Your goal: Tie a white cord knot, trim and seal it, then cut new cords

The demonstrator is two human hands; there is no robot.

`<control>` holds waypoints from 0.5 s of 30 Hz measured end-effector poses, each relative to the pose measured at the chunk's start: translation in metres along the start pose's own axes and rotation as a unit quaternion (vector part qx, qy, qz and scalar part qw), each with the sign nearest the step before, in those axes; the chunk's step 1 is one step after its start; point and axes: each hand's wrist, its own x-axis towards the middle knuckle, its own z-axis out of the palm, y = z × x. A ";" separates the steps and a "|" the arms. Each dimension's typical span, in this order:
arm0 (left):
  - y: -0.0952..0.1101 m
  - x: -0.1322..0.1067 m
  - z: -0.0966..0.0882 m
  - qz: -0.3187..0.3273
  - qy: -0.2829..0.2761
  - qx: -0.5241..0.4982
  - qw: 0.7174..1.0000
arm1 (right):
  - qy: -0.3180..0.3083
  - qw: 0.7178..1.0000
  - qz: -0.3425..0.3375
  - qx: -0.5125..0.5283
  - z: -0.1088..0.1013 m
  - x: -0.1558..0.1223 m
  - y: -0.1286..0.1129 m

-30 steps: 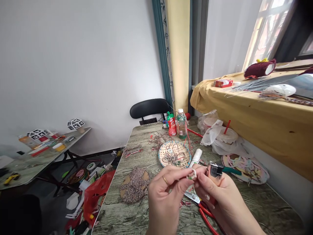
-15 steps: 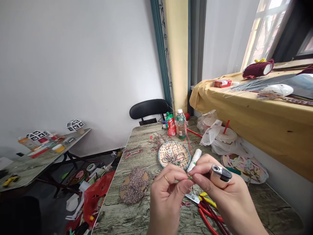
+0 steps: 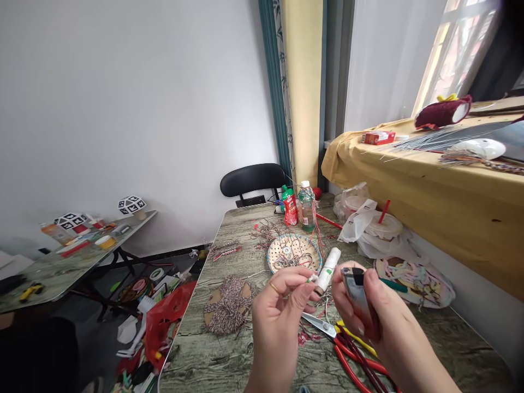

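Observation:
My left hand is closed in a pinch on a small white and green piece with thin cord trailing from it. A ring sits on one finger. My right hand is wrapped round a lighter with its metal top pointing up, thumb near the top. The two hands are a little apart above the wood-grain table. A white tube lies just behind the pinched piece. Red-handled scissors lie under my right hand.
A round woven tray with cords sits beyond the hands, two bottles behind it. A card wound with twine lies left. Bagged cups and a braided mat are right, under a yellow-draped ledge. A black chair stands at the far end.
My hands have moved apart. The right hand let go of the small piece and turned the lighter upright; the left hand keeps the pinch. The view shifted slightly.

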 end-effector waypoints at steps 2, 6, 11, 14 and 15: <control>-0.001 0.000 0.000 0.045 0.011 0.035 0.998 | 0.015 0.999 0.045 -0.019 0.002 -0.003 0.000; -0.003 -0.001 -0.003 0.105 0.026 0.082 0.991 | 0.021 0.994 0.087 -0.070 0.005 -0.002 0.003; -0.003 -0.002 -0.004 0.120 0.039 0.084 0.988 | 0.010 0.990 0.087 -0.113 0.004 0.002 0.006; -0.002 -0.002 -0.004 0.101 0.039 0.071 0.992 | -0.006 0.989 0.091 -0.120 0.001 0.004 0.007; -0.002 -0.002 -0.004 0.091 0.040 0.065 0.993 | -0.006 0.989 0.086 -0.124 -0.001 0.004 0.007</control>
